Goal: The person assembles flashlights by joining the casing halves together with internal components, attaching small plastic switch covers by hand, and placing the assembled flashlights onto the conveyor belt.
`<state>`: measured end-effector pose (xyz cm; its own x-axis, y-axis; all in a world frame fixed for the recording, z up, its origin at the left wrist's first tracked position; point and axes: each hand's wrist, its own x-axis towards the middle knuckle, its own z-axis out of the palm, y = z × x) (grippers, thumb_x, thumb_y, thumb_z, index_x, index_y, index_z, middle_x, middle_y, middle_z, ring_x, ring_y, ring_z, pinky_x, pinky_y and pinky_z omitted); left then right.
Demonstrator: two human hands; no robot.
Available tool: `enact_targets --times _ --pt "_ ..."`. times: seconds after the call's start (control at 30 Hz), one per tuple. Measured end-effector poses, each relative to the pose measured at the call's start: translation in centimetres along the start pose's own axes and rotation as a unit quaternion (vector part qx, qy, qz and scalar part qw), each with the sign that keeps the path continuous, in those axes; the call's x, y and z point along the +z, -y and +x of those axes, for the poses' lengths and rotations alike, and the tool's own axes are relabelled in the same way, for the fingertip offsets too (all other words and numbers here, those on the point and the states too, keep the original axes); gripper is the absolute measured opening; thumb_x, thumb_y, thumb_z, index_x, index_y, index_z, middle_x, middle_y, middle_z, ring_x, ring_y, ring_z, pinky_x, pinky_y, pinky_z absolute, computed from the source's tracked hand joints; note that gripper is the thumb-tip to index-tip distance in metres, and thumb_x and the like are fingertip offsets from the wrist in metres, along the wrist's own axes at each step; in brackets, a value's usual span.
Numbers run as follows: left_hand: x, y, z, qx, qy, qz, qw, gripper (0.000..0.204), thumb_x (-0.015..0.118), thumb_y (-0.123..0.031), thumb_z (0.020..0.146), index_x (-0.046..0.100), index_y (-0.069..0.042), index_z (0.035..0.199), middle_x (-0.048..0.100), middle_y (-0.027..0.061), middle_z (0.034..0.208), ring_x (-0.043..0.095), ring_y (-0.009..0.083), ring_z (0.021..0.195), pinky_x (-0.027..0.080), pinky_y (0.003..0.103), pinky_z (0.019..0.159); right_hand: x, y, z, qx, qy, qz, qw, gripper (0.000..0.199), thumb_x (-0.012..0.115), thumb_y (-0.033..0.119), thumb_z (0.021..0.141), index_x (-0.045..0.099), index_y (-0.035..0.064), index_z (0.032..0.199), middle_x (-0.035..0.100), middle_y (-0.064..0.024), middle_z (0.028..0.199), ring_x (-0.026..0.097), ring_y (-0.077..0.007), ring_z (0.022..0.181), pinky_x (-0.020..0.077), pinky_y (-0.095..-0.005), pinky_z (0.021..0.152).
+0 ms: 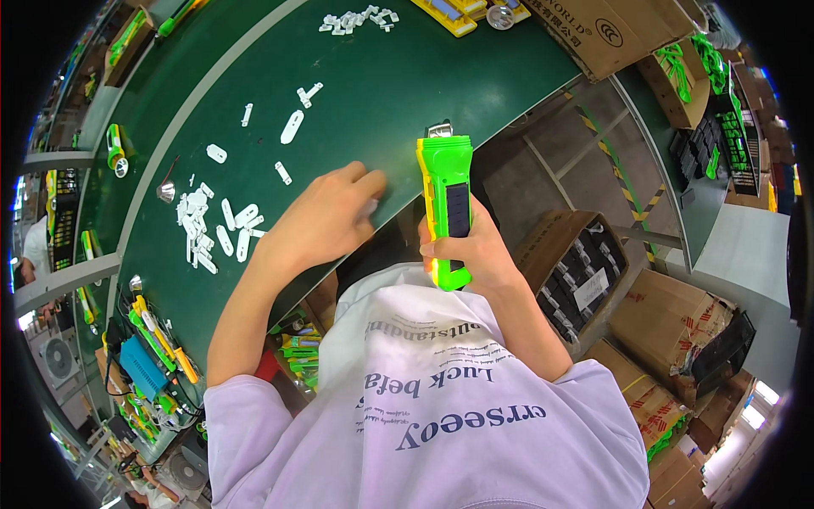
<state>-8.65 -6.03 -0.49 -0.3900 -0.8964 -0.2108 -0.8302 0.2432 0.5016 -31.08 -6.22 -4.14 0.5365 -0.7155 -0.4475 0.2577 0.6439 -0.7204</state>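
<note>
A green and yellow flashlight (446,161) with a dark panel on its side stands upright in my right hand (483,253), whose fingers wrap round its lower half. A silvery lamp part shows at its top end. My left hand (326,212) is over the table's near edge with the fingers curled together. Something small and whitish shows at its fingertips, too blurred to name. On the green table (356,102), to the left of that hand, lie a pile of small white plastic parts (197,222) and several oval white pieces (246,215).
More white parts (359,19) lie at the far side. A silvery reflector with a wire (166,192) rests left of the pile. A cardboard box (619,30) stands at the far right. Tools and a blue box (142,371) sit at the left. Cartons (670,318) stand on the right.
</note>
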Motion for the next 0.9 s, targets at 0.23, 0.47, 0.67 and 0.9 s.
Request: enact_targets --times 0.23,0.47,0.67,0.9 --pt "3.3 -2.6 0.1 -0.010 -0.119 -0.567 0.815 0.028 0.067 0.006 0.079 0.052 -0.001 0.102 0.057 0.0048 0.098 0.062 0.0106 0.088 0.052 0.027 0.084 0.2 0.1 0.0 -0.007 0.033 -0.004 0.999 0.065 0.067 -0.009 0.067 0.045 0.0028 0.128 0.062 -0.0102 0.086 0.064 -0.0186 0.071 0.0545 -0.0338 0.065" --pt "3.4 -2.8 0.6 -0.016 -0.150 -0.571 0.807 0.028 0.068 0.007 0.081 0.053 -0.001 0.103 0.059 0.0055 0.096 0.063 0.0099 0.084 0.054 0.026 0.081 0.3 0.1 0.0 -0.003 0.028 -0.045 0.999 0.061 0.067 -0.008 0.068 0.046 0.0029 0.124 0.061 -0.0090 0.085 0.064 -0.0181 0.071 0.0544 -0.0331 0.065" --pt "3.8 -3.6 0.5 -0.075 -0.192 -0.537 0.818 0.027 0.071 0.002 0.081 0.059 0.001 0.105 0.068 0.0099 0.094 0.071 0.0150 0.080 0.056 0.027 0.073 0.5 0.1 0.0 -0.012 0.009 -0.070 0.997 0.061 0.067 -0.008 0.067 0.047 0.0039 0.123 0.060 -0.0089 0.085 0.064 -0.0179 0.072 0.0541 -0.0332 0.064" --pt "6.3 -4.3 0.7 -0.050 -0.276 -0.477 0.833 0.027 0.071 -0.001 0.083 0.065 0.003 0.109 0.068 0.0101 0.090 0.071 0.0152 0.076 0.055 0.026 0.069 0.3 0.1 0.2 -0.026 -0.003 -0.060 0.998 0.062 0.064 -0.011 0.066 0.047 0.0053 0.124 0.061 -0.0089 0.085 0.064 -0.0177 0.071 0.0539 -0.0326 0.063"
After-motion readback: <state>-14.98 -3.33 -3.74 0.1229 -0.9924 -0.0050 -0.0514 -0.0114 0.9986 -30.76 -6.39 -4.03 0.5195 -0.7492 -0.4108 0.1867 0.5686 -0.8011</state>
